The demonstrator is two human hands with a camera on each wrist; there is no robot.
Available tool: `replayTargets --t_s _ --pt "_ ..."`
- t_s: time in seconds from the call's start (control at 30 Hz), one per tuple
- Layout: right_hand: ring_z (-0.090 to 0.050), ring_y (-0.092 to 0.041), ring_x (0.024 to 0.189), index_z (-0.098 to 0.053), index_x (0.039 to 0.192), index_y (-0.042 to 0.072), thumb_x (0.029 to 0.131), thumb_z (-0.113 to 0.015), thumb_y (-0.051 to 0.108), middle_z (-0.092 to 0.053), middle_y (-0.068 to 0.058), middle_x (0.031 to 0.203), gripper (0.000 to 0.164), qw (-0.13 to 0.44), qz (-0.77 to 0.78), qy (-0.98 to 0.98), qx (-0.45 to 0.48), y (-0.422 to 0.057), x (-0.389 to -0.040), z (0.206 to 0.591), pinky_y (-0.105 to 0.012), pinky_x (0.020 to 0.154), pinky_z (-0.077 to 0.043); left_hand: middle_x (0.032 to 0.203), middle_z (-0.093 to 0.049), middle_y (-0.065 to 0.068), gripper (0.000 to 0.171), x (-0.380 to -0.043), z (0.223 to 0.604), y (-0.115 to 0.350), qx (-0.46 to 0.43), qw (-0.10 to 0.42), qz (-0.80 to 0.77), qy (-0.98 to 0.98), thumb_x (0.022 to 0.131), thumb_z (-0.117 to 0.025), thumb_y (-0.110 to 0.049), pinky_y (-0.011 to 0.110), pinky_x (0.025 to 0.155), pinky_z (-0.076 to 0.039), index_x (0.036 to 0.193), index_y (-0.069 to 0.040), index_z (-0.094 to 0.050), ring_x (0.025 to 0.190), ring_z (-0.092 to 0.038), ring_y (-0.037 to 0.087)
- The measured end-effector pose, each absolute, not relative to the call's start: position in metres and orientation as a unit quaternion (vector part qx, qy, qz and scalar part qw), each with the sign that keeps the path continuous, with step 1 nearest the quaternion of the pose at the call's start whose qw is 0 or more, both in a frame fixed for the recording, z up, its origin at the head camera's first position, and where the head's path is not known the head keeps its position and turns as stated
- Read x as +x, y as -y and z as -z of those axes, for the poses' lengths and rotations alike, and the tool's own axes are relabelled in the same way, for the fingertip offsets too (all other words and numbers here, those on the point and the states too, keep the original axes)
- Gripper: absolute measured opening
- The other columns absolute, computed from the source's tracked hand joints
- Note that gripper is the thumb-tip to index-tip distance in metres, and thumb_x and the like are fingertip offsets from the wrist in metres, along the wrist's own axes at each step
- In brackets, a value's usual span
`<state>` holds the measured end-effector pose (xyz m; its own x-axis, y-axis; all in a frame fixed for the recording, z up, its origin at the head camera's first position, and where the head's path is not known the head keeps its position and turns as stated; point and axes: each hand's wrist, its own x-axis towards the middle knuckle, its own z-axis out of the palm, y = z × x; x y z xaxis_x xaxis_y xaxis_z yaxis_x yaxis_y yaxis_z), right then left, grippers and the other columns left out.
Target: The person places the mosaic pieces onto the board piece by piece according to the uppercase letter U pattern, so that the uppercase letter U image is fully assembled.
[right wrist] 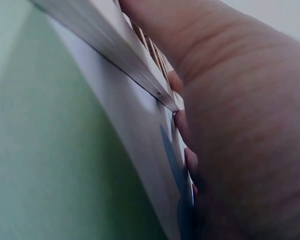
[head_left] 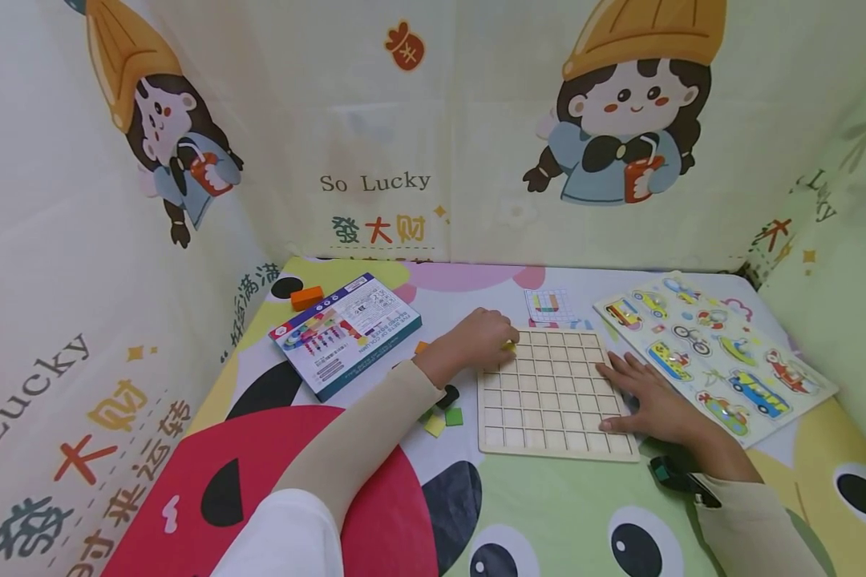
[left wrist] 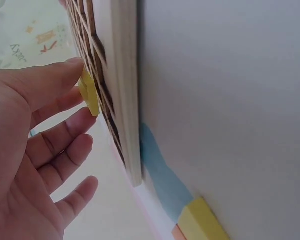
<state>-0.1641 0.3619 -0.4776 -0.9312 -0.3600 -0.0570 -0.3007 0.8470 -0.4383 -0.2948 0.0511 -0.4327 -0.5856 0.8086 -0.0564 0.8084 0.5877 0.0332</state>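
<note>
- Board (head_left: 537,394), one, right of centre
- Left hand (head_left: 479,340) pinching one yellow piece (left wrist: 91,97), board's upper left
- Right hand (head_left: 653,401) spread, board's right edge
- One box (head_left: 361,344) left, one picture board (head_left: 707,349) right
- Left sleeve (head_left: 361,445) overlapping loose pieces (head_left: 454,417)

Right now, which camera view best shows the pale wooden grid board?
Head view: almost the whole pale wooden grid board shows from above. Left wrist: its edge and slanting cells; right wrist: mainly its edge.
</note>
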Motion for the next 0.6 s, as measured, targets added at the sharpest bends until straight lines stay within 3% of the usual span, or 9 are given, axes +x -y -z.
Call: replayTargets --t_s 0.47,0.6 --pt "0.003 -0.04 0.145 -0.028 0.154 0.011 0.073 -0.07 0.068 -0.011 -0.019 0.159 0.108 0.074 0.212 -0.961 -0.163 -0.3577 -0.1636 0.4742 -0.051 0.113 0.006 0.096 -0.06 -0.009 0.028 -0.3025 0.4398 -0.0508 0.452 0.048 -0.019 -0.89 0.094 -0.063 -0.039 0.036 0.087 -0.042 0.114 -0.021 -0.072 0.085 -0.05 0.009" --pt "0.002 -0.043 0.144 -0.026 0.154 0.011 0.074 -0.069 0.068 -0.011 -0.02 0.159 0.107 0.073 0.202 -0.963 -0.164 -0.3546 -0.164 0.474 -0.054 0.112 0.006 0.104 -0.064 -0.006 0.03 -0.3034 0.4375 -0.0442 0.449 0.049 -0.027 -0.892 0.095 -0.062 -0.037 0.036 0.089 -0.043 0.117 -0.019 -0.071 0.092 -0.055 0.01"
